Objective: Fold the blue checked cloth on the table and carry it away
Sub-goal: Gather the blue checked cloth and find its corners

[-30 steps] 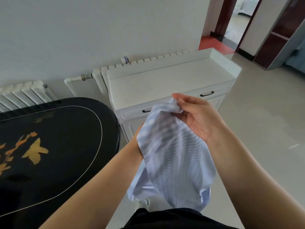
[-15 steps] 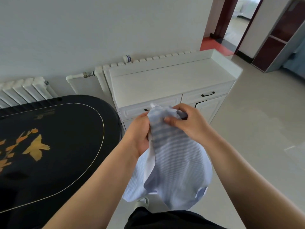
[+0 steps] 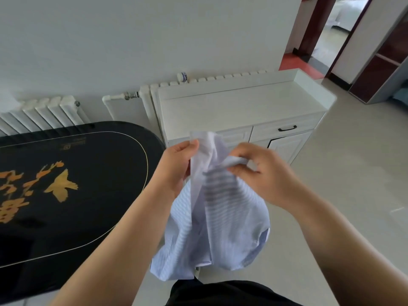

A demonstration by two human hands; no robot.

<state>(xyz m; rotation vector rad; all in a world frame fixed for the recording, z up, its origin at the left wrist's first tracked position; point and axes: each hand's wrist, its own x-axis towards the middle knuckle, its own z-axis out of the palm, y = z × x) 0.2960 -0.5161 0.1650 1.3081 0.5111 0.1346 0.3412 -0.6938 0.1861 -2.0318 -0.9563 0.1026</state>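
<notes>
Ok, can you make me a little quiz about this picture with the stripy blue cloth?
1. True or false: the blue cloth is lying flat on the black table.
2. Which hands are holding the cloth? A) only the left hand B) only the right hand C) both hands
3. Fill in the gap: the white cabinet stands against the wall, to the ___ of the black table.

Key:
1. False. It hangs in the air, gripped by its top.
2. C. Each hand pinches part of the top edge.
3. Right.
</notes>
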